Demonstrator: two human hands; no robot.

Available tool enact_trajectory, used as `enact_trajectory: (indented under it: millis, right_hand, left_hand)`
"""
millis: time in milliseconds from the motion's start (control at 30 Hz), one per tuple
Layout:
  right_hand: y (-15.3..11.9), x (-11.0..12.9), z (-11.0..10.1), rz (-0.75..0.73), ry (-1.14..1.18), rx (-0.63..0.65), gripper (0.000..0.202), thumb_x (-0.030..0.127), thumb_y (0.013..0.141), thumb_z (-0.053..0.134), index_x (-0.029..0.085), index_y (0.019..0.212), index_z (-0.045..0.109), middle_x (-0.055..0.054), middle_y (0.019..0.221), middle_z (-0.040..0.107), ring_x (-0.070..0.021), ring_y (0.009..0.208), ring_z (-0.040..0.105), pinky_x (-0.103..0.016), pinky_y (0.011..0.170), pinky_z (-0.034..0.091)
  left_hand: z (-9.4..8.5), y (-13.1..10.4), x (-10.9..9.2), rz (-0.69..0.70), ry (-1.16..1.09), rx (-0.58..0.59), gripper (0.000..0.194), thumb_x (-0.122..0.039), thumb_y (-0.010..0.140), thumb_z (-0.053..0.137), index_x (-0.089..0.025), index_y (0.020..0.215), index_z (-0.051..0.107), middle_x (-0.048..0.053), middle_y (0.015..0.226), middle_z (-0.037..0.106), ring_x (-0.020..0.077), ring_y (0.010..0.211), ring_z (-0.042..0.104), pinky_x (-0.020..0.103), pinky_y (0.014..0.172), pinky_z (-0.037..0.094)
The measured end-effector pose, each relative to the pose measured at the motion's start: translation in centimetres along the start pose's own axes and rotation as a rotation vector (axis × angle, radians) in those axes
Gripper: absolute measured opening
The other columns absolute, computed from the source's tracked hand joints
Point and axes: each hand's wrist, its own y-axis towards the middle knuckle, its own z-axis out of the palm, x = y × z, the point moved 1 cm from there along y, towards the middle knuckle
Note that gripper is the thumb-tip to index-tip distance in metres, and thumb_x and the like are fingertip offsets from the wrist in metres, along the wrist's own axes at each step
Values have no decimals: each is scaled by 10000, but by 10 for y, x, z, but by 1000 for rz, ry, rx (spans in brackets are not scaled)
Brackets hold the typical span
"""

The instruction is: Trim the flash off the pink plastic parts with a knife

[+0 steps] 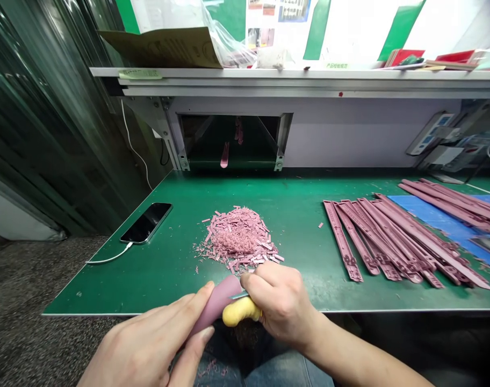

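Note:
My left hand [152, 338] is closed on a long pink plastic piece [217, 302], whose rounded end points away from me toward the bench. My right hand [279, 303] grips a small knife, its handle hidden in my fingers. Its thin blade [239, 295] lies against the right side of the pink piece near the tip. A yellow cover [242, 312] wraps one digit of the right hand, just below the blade. Beyond both hands, a heap of pink shavings and small offcuts [235, 239] lies on the green bench [297, 215].
Several long pink plastic strips [386, 236] are piled at right, with more strips [450, 204] on a blue mat [414, 207]. A phone [147, 223] with a white cable lies at left. Behind, a conveyor opening [232, 141] carries pink pieces under a shelf [269, 81].

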Motion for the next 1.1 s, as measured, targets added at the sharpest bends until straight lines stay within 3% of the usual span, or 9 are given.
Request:
enact_trajectory:
  millis: [233,367,500,567,633,700,800,933,1100]
  right_hand:
    - [0,-2,10,51,-34,-63,390,314,996,357,164,724,593,-27,589,505,-153,550,410,-298,520,247]
    - [0,-6,14,10,-27,-63,456,263,987,350,178,578,533,-21,541,462,-150,515,351,-311,499,210]
    - [-3,-14,11,174,382,-131,395,375,982,415,185,702,618,-1,590,516,-128,537,439,-259,505,307]
    - [-7,-14,8,448,607,-244,187,361,949,510,225,984,634,-6,754,592,-132,651,534,-241,594,416]
    - [-11,-6,6,651,736,-270,405,348,856,653,266,1228,517,-36,984,605,-152,813,579,-269,729,484]
    - [-13,6,6,650,841,-114,754,382,690,795,259,1334,421,-70,1110,579,-183,888,587,-299,779,511]
    - [-19,10,3,620,840,117,647,359,700,765,242,1277,496,-58,1052,633,-189,849,617,-288,732,530]
    - [-51,-49,-36,865,351,119,381,370,877,575,253,1238,549,-46,1007,687,-183,813,639,-296,743,514]
    - [-102,-158,-116,1167,-471,277,440,498,799,593,235,1147,645,-121,954,712,-337,872,647,-424,717,474]
  left_hand:
    - [12,-7,1,-171,-97,27,579,-273,829,604,-274,1387,447,17,1284,627,215,1008,680,227,854,557]
    - [13,-4,1,-246,-126,70,580,-294,836,602,-302,1393,442,17,1244,654,216,1010,680,231,816,569]
    - [11,-2,6,-409,-423,111,541,-289,823,628,-320,1350,508,32,1242,656,258,1086,642,320,901,541]
    - [13,0,11,-625,-757,-1,437,-305,816,649,-319,1251,605,48,1131,712,259,963,696,330,807,590]
    - [21,9,16,-871,-1151,-230,354,-329,809,665,-309,1162,655,50,1016,744,235,808,727,317,682,622]
    - [37,25,17,-1038,-1461,-470,334,-335,812,665,-296,1143,644,49,1013,740,222,820,726,315,698,620]
    - [68,53,13,-1038,-1684,-560,393,-318,854,628,-300,1239,554,68,1184,678,217,1059,655,318,884,554]
    - [103,53,17,-841,-1499,-329,564,-333,820,675,-314,1336,449,83,1284,612,219,1148,601,321,935,525]
    - [107,5,44,-706,-803,-277,244,-396,738,723,-286,956,732,19,862,752,186,790,717,180,685,571]
